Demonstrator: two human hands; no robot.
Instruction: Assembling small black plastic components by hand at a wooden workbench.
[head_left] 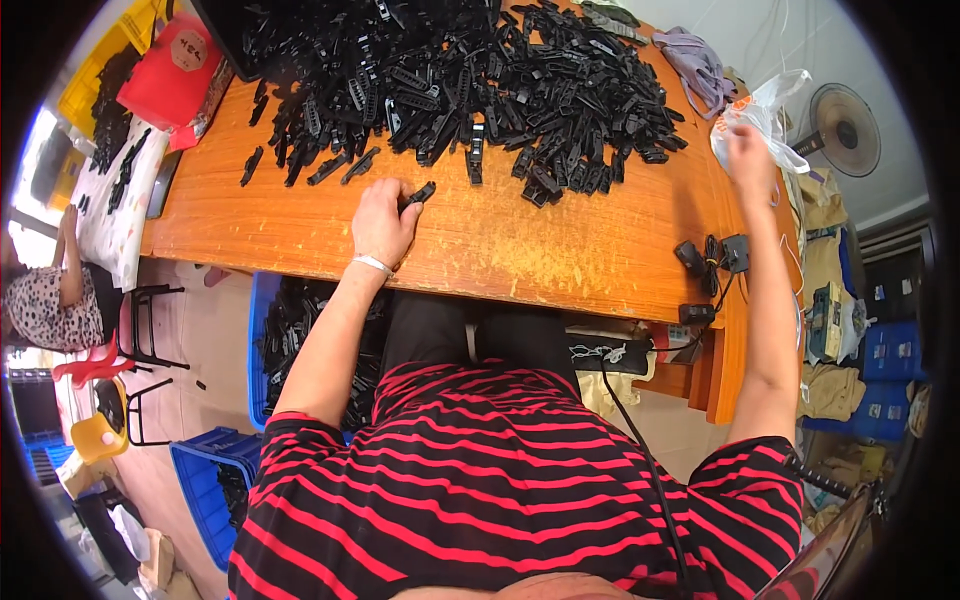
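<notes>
My left hand (381, 222) rests on the wooden table near its front edge. Pinched between its thumb and fingers is a small black plastic part (424, 192). Far off to the right, my right hand (751, 165) is raised at the table's right side, in front of a white plastic bag (783, 118). Its fingers are blurred and partly turned away, so what they do cannot be made out. A big heap of similar black plastic parts (590, 100) covers the back of the table, with a few strays lying just beyond my left hand.
Black power adapters (697, 258) with cables lie at the table's right edge. A red bag (178, 70) stands at the back left, a grey fan (845, 130) at the right. Blue crates (218, 490) stand on the floor at left. Another person (55, 300) sits at far left.
</notes>
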